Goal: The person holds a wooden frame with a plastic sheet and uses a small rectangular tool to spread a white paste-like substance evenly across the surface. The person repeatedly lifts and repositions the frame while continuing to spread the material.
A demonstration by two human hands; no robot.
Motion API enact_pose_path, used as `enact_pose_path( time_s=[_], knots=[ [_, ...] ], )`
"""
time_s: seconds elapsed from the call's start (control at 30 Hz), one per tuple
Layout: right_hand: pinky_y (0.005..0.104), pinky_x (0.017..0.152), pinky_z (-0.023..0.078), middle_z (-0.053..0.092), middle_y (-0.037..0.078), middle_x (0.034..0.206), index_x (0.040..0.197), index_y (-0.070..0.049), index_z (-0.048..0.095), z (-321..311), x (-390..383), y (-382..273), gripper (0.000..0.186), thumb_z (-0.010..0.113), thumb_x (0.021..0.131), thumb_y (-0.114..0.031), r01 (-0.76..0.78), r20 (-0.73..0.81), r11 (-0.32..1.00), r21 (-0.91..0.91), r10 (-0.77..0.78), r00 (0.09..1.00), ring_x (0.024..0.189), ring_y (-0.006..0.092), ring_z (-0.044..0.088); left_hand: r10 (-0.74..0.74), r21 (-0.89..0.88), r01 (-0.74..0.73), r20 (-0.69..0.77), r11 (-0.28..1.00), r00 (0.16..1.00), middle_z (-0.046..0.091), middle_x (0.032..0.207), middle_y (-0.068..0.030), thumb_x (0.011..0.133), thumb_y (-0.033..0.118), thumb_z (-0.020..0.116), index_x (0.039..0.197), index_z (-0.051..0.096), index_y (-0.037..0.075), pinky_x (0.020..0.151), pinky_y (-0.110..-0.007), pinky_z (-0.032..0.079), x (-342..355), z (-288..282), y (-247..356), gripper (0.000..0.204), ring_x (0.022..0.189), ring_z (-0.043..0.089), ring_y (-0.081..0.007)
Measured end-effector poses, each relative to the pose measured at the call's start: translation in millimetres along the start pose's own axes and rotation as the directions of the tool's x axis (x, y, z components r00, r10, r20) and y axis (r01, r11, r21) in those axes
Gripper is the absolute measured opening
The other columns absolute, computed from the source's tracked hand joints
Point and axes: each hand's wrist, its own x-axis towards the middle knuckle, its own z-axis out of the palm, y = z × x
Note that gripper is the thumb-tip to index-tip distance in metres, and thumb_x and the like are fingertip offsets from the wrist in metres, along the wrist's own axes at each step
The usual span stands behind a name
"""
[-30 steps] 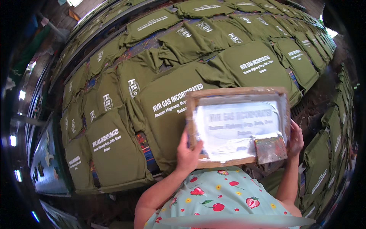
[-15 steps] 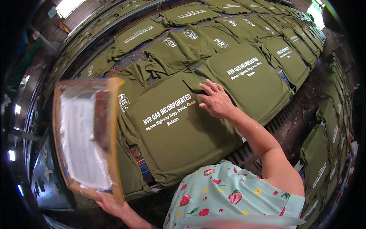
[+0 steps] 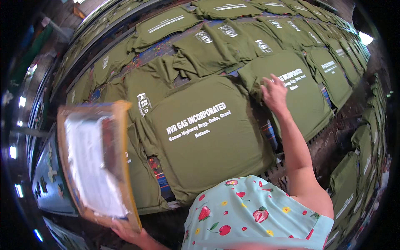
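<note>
My left hand (image 3: 130, 233) grips the lower end of a wooden-framed printing screen (image 3: 132, 200), held tilted up at the left. Its mesh is smeared with white ink. My right hand (image 3: 275, 95) is over the left part of an olive green shirt (image 3: 298, 110), its fingers bent and somewhat apart, close to that shirt's sleeve (image 3: 251, 79). I see nothing clearly held in it. Between my hands, another olive shirt (image 3: 221, 146) lies flat with white lettering on its upper part.
Rows of olive shirts (image 3: 168, 23) with white prints cover long sloping tables at the far side. More shirts (image 3: 346, 179) hang along a row on the right. A dark green board (image 3: 50, 183) stands at the far left. Paint-splattered table surface (image 3: 155, 166) shows between shirts.
My right hand has moved right, off the middle shirt. The sleeve that overlapped that shirt now lies back toward the right-hand shirt. The printing screen remains in my left hand, slightly lower.
</note>
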Motion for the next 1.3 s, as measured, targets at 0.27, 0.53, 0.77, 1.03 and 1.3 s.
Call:
enact_pose_path(
  time_s=[0.27,0.53,0.77,1.03,1.3],
  knots=[
    [0.046,0.123,0.049,0.064,0.018,0.164,0.167,0.001,0.056,-67.2,-51.8,-31.4,0.07,0.055,0.121,-0.052,-0.441,0.402,-0.066,0.895,-0.308,0.862,0.144,0.0285,0.065,-0.356,-0.05,0.43,0.481,0.901,0.801,0.067,0.14,-0.0119,0.113,0.008,0.065,0.164,0.048,0.0,0.107,-0.04,0.057,-48.8,152.0,28.5,0.054,0.124,0.067,-0.021],
    [0.0482,0.134,0.04,0.055,0.022,0.172,0.173,0.009,0.042,-75.6,-115.4,-43.9,0.098,0.057,0.114,-0.067,-0.472,0.457,-0.062,0.879,-0.17,0.873,0.158,0.031,0.054,-0.206,-0.064,0.386,0.759,0.92,0.617,0.068,0.149,-0.0107,0.106,-0.005,0.073,0.167,0.049,-0.008,0.114,-0.034,0.054,-68.6,243.2,-24.3,0.066,0.13,0.066,-0.0158],
    [0.0457,0.132,0.042,0.057,0.022,0.17,0.172,0.011,0.043,-42.7,-133.7,-36.3,0.089,0.057,0.117,-0.058,-0.456,0.454,-0.063,0.888,-0.036,0.89,0.155,0.0296,0.057,-0.166,-0.131,0.371,0.725,0.919,0.668,0.066,0.157,-0.0139,0.101,-0.013,0.072,0.167,0.052,-0.012,0.116,-0.034,0.055,-63.7,255.7,-54.8,0.068,0.135,0.068,-0.0188],
    [0.0396,0.131,0.043,0.06,0.018,0.169,0.17,0.009,0.049,-28.7,-129.5,-25.8,0.061,0.057,0.121,-0.028,-0.515,0.515,0.024,0.857,0.02,0.857,0.153,0.024,0.059,-0.21,-0.104,0.378,0.683,0.92,0.699,0.065,0.159,-0.016,0.095,-0.023,0.07,0.166,0.053,-0.013,0.12,-0.036,0.054,-67.5,257.7,-74.5,0.074,0.14,0.068,-0.022],
    [0.0372,0.131,0.043,0.061,0.015,0.168,0.171,0.007,0.049,-26.0,-129.8,-26.8,0.059,0.06,0.12,-0.02,-0.525,0.523,0.137,0.84,0.056,0.851,0.152,0.022,0.06,-0.248,-0.087,0.41,0.678,0.908,0.693,0.064,0.16,-0.0161,0.094,-0.022,0.069,0.166,0.053,-0.013,0.119,-0.036,0.055,-67.6,257.1,-74.8,0.074,0.139,0.068,-0.0215]
  ],
)
